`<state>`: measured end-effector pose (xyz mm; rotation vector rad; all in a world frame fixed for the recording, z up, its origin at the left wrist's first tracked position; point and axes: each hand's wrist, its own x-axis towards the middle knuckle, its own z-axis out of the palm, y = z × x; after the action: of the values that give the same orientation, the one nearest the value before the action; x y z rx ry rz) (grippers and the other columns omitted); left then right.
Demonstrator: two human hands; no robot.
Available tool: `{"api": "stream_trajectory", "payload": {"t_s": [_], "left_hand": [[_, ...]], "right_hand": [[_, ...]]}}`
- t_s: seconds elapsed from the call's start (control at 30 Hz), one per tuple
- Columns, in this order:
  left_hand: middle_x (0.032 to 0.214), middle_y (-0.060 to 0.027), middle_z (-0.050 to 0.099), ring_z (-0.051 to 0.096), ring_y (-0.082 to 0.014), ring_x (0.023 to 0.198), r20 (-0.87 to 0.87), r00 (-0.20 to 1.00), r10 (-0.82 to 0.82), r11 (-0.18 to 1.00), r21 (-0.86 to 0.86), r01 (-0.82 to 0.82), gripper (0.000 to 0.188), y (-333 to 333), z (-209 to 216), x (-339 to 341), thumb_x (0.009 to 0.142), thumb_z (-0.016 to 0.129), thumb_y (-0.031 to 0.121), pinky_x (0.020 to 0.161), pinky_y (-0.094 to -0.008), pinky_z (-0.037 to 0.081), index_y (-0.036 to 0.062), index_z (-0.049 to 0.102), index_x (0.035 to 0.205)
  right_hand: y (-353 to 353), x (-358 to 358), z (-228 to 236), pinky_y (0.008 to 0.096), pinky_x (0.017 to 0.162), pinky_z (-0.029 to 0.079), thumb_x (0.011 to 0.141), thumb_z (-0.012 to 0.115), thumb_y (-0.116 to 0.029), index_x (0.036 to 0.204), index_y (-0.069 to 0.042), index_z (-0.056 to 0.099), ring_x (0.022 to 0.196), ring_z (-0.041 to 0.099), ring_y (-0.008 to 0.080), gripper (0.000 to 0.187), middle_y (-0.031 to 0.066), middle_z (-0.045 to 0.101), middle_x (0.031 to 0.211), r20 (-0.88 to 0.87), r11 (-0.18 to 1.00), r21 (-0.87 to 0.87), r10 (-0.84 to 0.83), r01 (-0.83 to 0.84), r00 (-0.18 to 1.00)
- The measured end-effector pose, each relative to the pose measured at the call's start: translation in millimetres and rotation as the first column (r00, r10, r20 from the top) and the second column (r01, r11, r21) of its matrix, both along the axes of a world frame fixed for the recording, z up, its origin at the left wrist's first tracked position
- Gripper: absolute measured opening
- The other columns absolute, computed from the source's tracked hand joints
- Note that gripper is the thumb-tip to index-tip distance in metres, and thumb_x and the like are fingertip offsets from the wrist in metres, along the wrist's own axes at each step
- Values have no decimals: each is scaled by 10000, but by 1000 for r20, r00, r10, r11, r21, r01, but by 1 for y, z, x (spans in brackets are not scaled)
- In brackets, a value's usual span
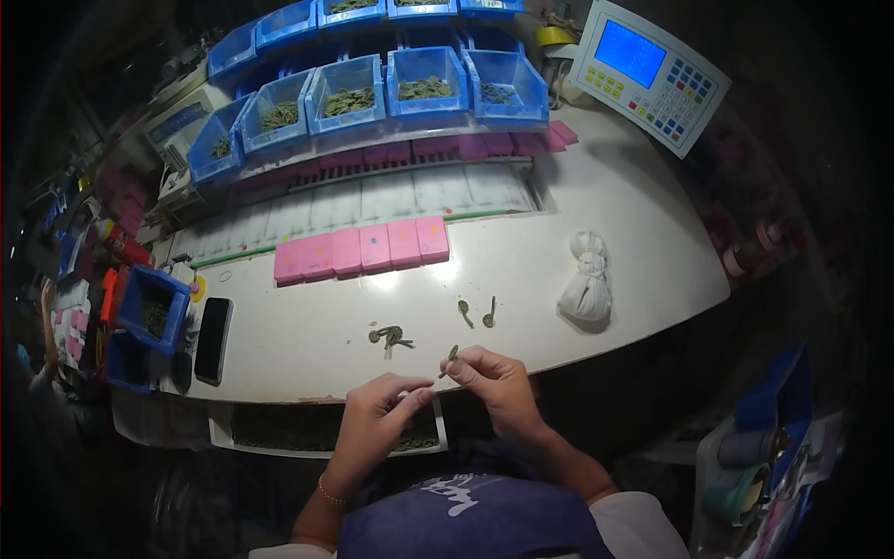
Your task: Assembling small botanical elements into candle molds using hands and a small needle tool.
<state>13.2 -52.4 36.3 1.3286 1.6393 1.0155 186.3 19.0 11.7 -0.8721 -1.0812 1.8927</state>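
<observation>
Over the table's front edge, my right hand (498, 384) pinches a small olive-green stemmed piece (453, 353) between thumb and forefinger. The piece has a rounded head and a thin stalk pointing down. Close to its left is my left hand (384, 410), thumb and fingertips pressed together; whether something tiny sits between them is hidden. Just beyond my hands lies a small pile of similar green pieces (393, 335). Two more lie apart to its right, one green piece (465, 312) and another green piece (489, 317).
Pink blocks (375, 247) stand in a row across the white table (521, 252). Behind them are blue bins (428, 84) of green pieces and a keypad display (643, 70). A tied white cloth bundle (587, 284) lies right; a phone (213, 340) left. A drawer (219, 429) is below.
</observation>
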Motion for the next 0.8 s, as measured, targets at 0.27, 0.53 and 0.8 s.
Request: {"api": "stream_trajectory", "payload": {"t_s": [0.27, 0.53, 0.8], "left_hand": [[708, -39, 644, 535, -64, 555, 296, 943, 151, 988, -51, -142, 149, 15, -23, 2, 915, 678, 142, 496, -245, 409, -5, 692, 896], [661, -137, 589, 547, -212, 540, -271, 917, 293, 940, 255, -225, 248, 48, -52, -17, 905, 665, 172, 525, -350, 424, -39, 625, 781], [584, -148, 553, 501, -216, 497, -288, 913, 289, 956, 136, -259, 338, 38, -40, -14, 901, 678, 199, 512, -356, 403, -49, 602, 686]], "right_hand": [[-9, -4, -22, 347, 950, 467, 893, 706, -158, 1097, -4, 655, 1024, 613, 211, 261, 108, 653, 1076, 309, 889, 457, -200, 39, 930], [-31, -18, -51, 447, 1034, 445, 817, 717, -84, 1170, -48, 633, 1185, 581, 318, 365, 143, 642, 1206, 408, 307, 883, -131, -354, 904], [81, 43, -27, 449, 994, 427, 732, 715, -56, 1145, -170, 679, 1193, 488, 342, 430, 81, 617, 1245, 522, 328, 839, -712, -435, 470]]}}
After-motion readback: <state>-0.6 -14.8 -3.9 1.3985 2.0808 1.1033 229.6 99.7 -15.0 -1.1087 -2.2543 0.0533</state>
